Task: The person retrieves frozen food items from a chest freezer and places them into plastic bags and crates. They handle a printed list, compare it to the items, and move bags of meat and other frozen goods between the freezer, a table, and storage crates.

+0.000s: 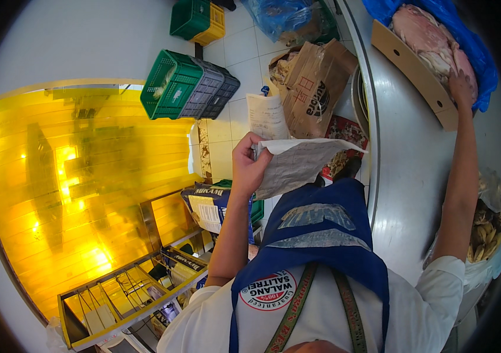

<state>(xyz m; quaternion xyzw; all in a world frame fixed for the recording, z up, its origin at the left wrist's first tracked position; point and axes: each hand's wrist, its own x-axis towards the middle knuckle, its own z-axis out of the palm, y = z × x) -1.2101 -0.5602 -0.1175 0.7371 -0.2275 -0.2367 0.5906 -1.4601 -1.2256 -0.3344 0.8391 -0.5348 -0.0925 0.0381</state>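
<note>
Raw meat (421, 30), upper right, looks heavy, slippery, best cradled underneath; I see right hand (462, 87) spread on it, left hand (249, 163) pinching papers (300, 162).

The writing on the papers (306, 167) is too small to read. The upper edge cuts off the blue liner (487, 73); the cardboard box (406, 67) hides the meat's (421, 32) underside. Shapes behind the yellow sheeting (12, 153) blur.

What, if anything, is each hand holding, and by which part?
The left hand pinches thin white paper sheets by their left edge. The right hand rests on the lower end of the pale pink raw meat; whether it grips cannot be told.
</note>
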